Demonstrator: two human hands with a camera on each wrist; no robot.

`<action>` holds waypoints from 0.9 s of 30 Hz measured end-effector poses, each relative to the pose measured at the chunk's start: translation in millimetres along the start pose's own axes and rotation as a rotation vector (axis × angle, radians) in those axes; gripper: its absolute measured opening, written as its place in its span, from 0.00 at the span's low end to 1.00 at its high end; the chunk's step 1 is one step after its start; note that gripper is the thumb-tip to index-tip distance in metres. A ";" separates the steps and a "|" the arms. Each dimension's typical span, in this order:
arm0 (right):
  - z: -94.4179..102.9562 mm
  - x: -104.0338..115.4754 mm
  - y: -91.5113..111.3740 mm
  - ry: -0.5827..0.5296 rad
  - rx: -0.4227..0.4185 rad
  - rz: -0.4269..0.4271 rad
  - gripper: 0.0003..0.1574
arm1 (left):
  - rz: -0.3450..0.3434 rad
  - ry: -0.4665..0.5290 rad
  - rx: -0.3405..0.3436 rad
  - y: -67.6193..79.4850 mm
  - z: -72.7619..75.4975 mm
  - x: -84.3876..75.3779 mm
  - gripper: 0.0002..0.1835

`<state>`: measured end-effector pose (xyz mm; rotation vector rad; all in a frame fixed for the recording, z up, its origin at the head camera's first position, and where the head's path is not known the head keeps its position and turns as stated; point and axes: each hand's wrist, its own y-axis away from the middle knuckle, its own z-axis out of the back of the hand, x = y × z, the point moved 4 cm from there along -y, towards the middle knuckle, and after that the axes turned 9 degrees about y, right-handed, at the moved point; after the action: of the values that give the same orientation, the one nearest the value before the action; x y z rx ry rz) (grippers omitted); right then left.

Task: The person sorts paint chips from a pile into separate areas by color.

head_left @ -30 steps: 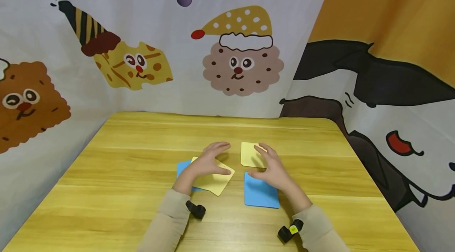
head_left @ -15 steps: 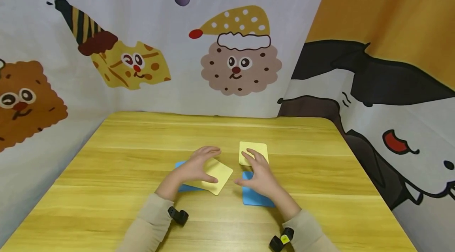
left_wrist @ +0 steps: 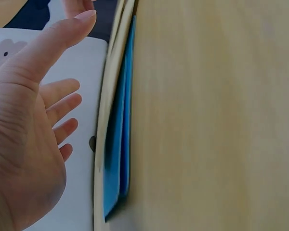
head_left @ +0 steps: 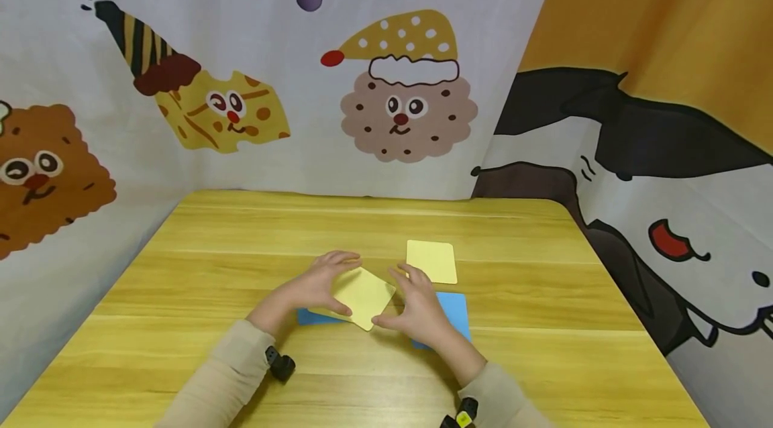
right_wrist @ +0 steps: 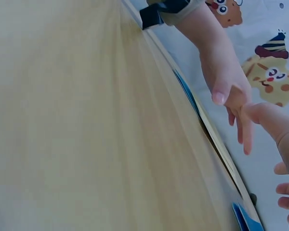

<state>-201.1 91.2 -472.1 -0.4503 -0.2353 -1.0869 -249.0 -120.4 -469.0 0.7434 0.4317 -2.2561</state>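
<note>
In the head view my left hand (head_left: pixel 317 286) hovers over the left part of a tilted yellow square sheet (head_left: pixel 368 295), thumb and fingers spread apart. Beneath that sheet a blue one (head_left: pixel 320 318) pokes out, mostly covered. My right hand (head_left: pixel 418 307), fingers spread too, hangs at the yellow sheet's right corner and hides part of a second blue square (head_left: pixel 457 312). Both hands are empty. The left wrist view shows a gap between my left hand (left_wrist: pixel 29 120) and the sheets, where the blue edge (left_wrist: pixel 120 144) looks layered.
Another yellow square (head_left: pixel 436 261) lies flat behind the right-hand blue one. All of it rests on a wood-grain table (head_left: pixel 253 227). A curtain (head_left: pixel 253 25) printed with cartoon figures hangs behind the table's far edge.
Both hands have moved left. My right hand has travelled from above the right-hand blue square to the corner of the tilted yellow sheet. The sheets appear to lie where they were.
</note>
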 end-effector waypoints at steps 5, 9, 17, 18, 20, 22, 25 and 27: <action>-9.0 10.4 -1.2 -0.010 0.033 0.006 0.62 | -0.033 -0.015 0.020 7.3 2.7 4.0 0.55; -15.9 17.2 -4.4 -0.005 0.050 0.025 0.62 | -0.022 -0.010 0.037 14.3 5.5 8.9 0.57; -30.3 20.9 -14.7 0.044 0.064 0.040 0.62 | 0.009 -0.003 0.032 27.0 13.0 16.6 0.54; -31.6 21.1 -15.9 0.048 0.067 0.039 0.62 | 0.010 -0.006 0.030 28.1 13.8 18.0 0.54; -34.2 21.8 -17.8 0.059 0.074 0.043 0.62 | 0.015 -0.021 0.031 30.4 14.8 20.8 0.55; -36.5 22.2 -19.6 0.071 0.079 0.049 0.61 | 0.018 -0.033 0.035 32.0 15.4 22.7 0.56; -39.2 22.8 -21.6 0.087 0.085 0.056 0.61 | 0.022 -0.041 0.041 33.9 15.5 25.2 0.56; -40.8 23.2 -22.8 0.097 0.087 0.058 0.59 | 0.027 -0.038 0.046 35.0 15.2 26.7 0.55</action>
<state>-212.3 45.0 -493.6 -0.3234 -0.1821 -1.0344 -245.2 -166.1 -476.8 0.7238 0.3511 -2.2576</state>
